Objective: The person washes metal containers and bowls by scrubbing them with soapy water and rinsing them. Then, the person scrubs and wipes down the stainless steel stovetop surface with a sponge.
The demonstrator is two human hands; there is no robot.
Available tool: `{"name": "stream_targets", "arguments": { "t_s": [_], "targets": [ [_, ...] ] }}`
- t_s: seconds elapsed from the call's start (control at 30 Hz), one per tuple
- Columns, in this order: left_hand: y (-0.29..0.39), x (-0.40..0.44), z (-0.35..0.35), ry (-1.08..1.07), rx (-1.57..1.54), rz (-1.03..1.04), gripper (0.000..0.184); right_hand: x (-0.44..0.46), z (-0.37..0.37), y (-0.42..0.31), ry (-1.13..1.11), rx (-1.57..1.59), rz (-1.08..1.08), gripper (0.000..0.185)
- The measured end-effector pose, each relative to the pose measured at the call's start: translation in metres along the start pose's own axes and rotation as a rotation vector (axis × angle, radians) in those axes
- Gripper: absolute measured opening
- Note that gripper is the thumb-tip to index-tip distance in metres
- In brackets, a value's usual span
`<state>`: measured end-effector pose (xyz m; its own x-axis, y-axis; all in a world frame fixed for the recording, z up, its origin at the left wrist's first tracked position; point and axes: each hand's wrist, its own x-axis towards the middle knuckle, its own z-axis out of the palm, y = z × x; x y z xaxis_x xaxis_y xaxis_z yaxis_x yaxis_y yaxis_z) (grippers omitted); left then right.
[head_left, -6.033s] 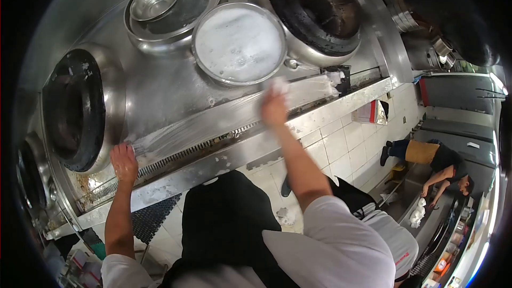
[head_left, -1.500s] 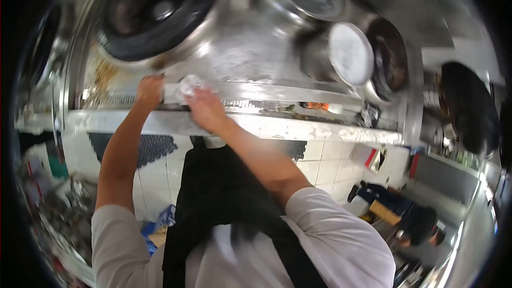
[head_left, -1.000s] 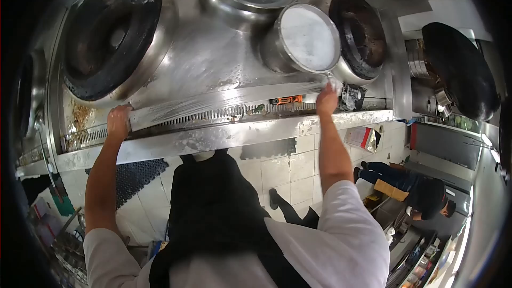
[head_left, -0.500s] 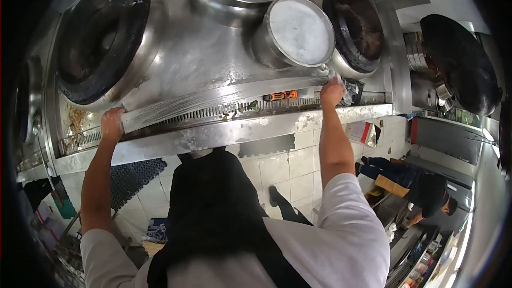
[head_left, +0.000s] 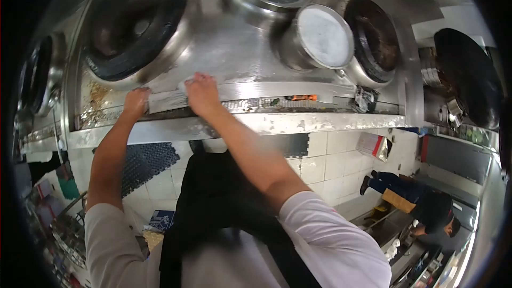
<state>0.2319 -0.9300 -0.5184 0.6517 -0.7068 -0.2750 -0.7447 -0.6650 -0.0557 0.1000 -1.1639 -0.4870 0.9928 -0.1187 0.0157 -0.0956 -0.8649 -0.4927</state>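
Long, streaky metal strip point(head_left: 256, 91) along the slotted channel point(head_left: 255, 104), whitish cloth point(head_left: 183, 86) against it near its left end

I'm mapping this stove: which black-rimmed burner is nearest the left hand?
The large burner directly beyond the left hand. The burner beside the foamy pot is much farther right; the smaller-looking one sits near the picture's left edge.

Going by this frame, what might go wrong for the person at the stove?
The metal strip looks wet, so its end might slip from the left hand.

The strip's far end lies close to the pot; if it swings, it could bump the pot and slop out some of the white foam.

An orange object shows just below the strip's lower edge and might get knocked if the strip shifts.
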Motion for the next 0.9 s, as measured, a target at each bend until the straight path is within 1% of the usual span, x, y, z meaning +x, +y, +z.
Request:
{"name": "stream_targets", "arguments": {
  "t_s": [0.03,0.07,0.1,0.13,0.17,0.2,0.23,0.27,0.3,0.37,0.43,0.47,0.53,0.57,0.63,0.67,0.73,0.8,0.9],
  "targets": [
    [-0.002,-0.001,0.0,0.076,0.002,0.062,0.024,0.005,-0.002,0.0,-0.063,-0.039,0.0,0.026],
    [-0.003,-0.002,0.0,0.157,-0.001,0.123,0.027,0.004,-0.006,0.013,-0.112,-0.067,-0.043,0.028],
    [0.001,-0.002,-0.003,0.205,-0.051,0.12,0.029,-0.003,-0.012,0.036,-0.161,-0.099,-0.09,0.03],
    [0.007,-0.003,-0.004,0.253,-0.101,0.114,0.031,-0.016,-0.02,0.059,-0.145,-0.18,-0.072,0.032],
    [0.013,-0.007,-0.003,0.285,-0.098,0.104,0.031,-0.034,-0.032,0.081,-0.192,-0.265,-0.017,0.033],
    [0.021,-0.01,0.0,0.318,-0.094,0.093,0.032,-0.053,-0.025,0.12,0.021,-0.276,-0.053,0.029],
    [0.026,-0.014,0.001,0.352,-0.09,0.085,0.033,-0.067,-0.037,0.154,0.024,-0.302,-0.085,0.03],
    [0.03,-0.018,-0.001,0.353,-0.066,0.088,0.034,-0.075,-0.072,0.154,-0.129,-0.461,0.087,0.031],
    [0.035,-0.023,-0.003,0.353,-0.042,0.096,0.036,-0.086,-0.082,0.179,-0.141,-0.557,0.138,0.031],
    [0.032,-0.031,-0.005,0.37,0.003,0.141,0.04,-0.103,-0.104,0.212,-0.138,-0.585,0.245,0.031],
    [0.018,-0.037,-0.008,0.399,0.054,0.205,0.045,-0.111,-0.125,0.233,-0.129,-0.419,0.289,0.028],
    [0.007,-0.04,-0.004,0.319,-0.029,0.139,0.048,-0.114,-0.135,0.23,-0.079,-0.329,0.26,0.028],
    [-0.018,-0.039,0.007,0.163,-0.192,0.009,0.056,-0.113,-0.165,0.201,-0.013,-0.181,0.219,0.028],
    [-0.027,-0.039,0.0,0.047,-0.641,-0.226,0.057,-0.113,-0.179,0.188,0.005,-0.127,0.208,0.029],
    [-0.046,-0.042,-0.016,-0.187,-1.53,-0.711,0.059,-0.113,-0.198,0.186,0.054,0.007,0.263,0.03],
    [-0.051,-0.041,-0.021,-0.295,-1.585,-0.702,0.063,-0.11,-0.21,0.184,0.083,0.06,0.28,0.031],
    [-0.044,-0.036,-0.024,-0.364,-1.618,-0.828,0.064,-0.1,-0.227,0.185,0.143,0.17,0.313,0.032],
    [-0.038,-0.026,-0.019,-0.425,-1.66,-0.865,0.062,-0.093,-0.238,0.188,0.201,0.276,0.349,0.033],
    [-0.035,-0.013,-0.005,-0.496,-1.739,-0.807,0.054,-0.089,-0.244,0.182,0.198,0.258,0.369,0.033]
  ]
}}
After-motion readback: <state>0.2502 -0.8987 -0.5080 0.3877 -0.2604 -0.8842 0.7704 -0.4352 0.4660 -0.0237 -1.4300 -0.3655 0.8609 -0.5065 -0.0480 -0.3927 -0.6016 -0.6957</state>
